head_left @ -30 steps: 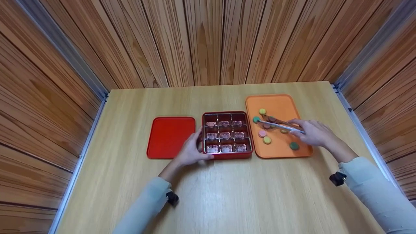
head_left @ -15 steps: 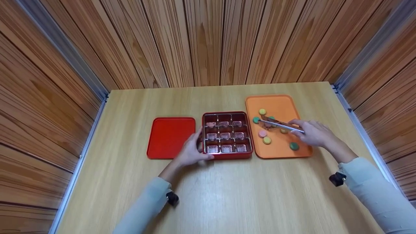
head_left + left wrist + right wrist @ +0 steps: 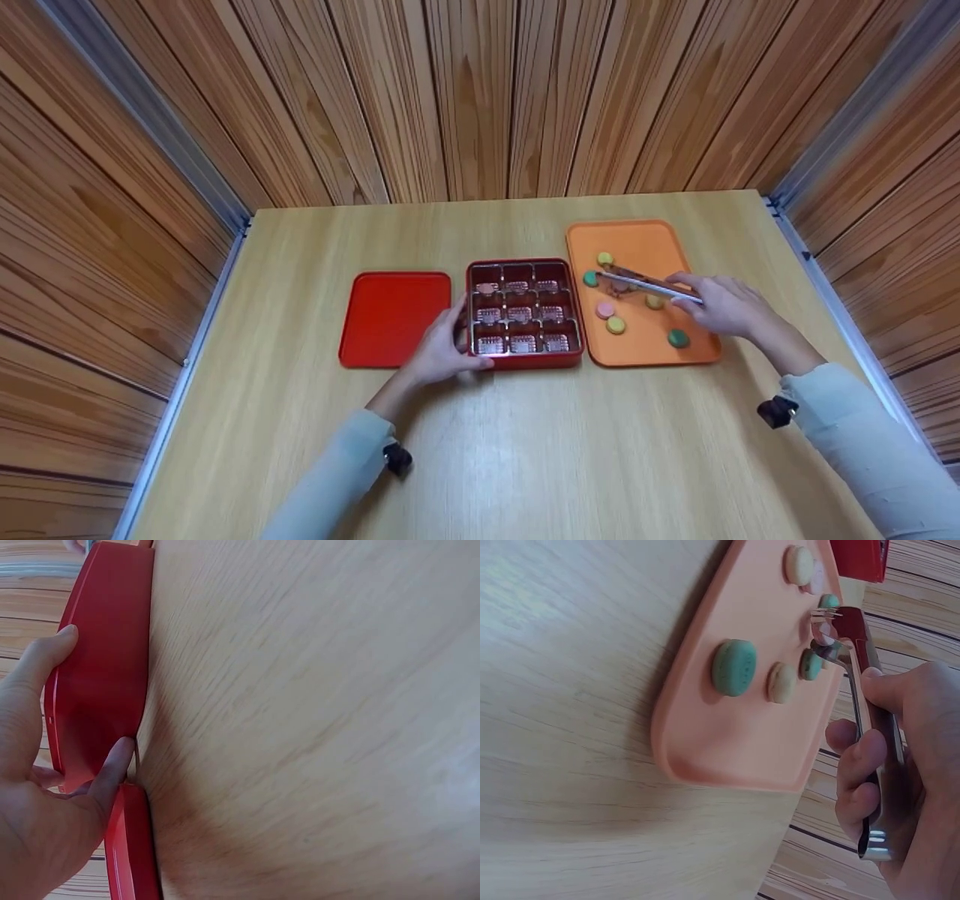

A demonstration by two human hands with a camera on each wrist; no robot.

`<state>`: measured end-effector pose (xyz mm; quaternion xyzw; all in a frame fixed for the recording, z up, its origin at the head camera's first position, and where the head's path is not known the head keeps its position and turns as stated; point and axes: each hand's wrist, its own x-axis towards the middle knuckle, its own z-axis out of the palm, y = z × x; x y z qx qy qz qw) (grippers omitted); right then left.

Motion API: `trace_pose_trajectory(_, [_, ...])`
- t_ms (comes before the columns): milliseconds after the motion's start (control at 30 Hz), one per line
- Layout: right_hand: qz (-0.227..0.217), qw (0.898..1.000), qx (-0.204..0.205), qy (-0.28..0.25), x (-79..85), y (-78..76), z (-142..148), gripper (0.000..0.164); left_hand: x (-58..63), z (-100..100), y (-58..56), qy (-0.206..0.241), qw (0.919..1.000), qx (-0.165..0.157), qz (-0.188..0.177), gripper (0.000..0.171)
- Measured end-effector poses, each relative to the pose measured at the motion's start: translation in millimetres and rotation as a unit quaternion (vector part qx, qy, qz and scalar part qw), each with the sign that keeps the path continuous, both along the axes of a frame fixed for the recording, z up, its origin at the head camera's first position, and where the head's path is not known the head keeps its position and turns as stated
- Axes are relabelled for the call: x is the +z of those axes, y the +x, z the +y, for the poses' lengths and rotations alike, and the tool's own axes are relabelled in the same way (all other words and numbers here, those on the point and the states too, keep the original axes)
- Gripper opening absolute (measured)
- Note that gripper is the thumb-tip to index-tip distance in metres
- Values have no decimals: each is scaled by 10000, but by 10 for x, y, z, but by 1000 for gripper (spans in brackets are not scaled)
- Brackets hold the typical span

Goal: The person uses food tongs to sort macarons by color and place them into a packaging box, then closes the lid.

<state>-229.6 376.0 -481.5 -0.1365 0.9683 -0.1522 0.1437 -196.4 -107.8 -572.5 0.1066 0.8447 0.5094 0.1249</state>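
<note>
One in, plenty out: looks like early days to me

Biggest first: the pale wooden table (image 3: pixel 525 435) carries the lot. Over on the right is the orange tray (image 3: pixel 641 238), where most of the sweets lie. Just beside it sits the red box (image 3: pixel 529 362) with a nine-compartment liner. What I take to be its red lid (image 3: pixel 397 315) lies flat on the other side, so the opening part is done.

Next size down, hands. The right hand (image 3: pixel 724 306) has its fingers curled round the tongs (image 3: pixel 652 286), and the left hand (image 3: pixel 441 352) grips the box at its near left corner, thumb on the front wall, fingers along the side.

The tongs reach over the tray with their tips at a pink macaron (image 3: pixel 826 633), but I honestly can't tell whether it's pinched or only lined up.

Smallest stuff: one pinkish macaron (image 3: pixel 487 288) sits in the back-left compartment, and the other eight show only patterned plastic. On the tray I spot yellow macarons (image 3: pixel 616 325), green macarons (image 3: pixel 678 338) and another pink one (image 3: pixel 604 309). Seems like roughly eight left out there, though the tongs hide some, so don't quote me
</note>
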Motion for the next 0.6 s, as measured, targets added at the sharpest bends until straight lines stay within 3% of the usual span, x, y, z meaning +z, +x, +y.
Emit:
trace_pose_trajectory(300, [-37, 9999, -134, -65, 104, -27, -10, 52, -18, 2, 5, -59, 10000, 13, -33, 130])
trace_pose_trajectory(600, [338, 9994, -11, -118, 217, -44, -50, 51, -2, 18, 8, 29, 9999, 54, -134, 129])
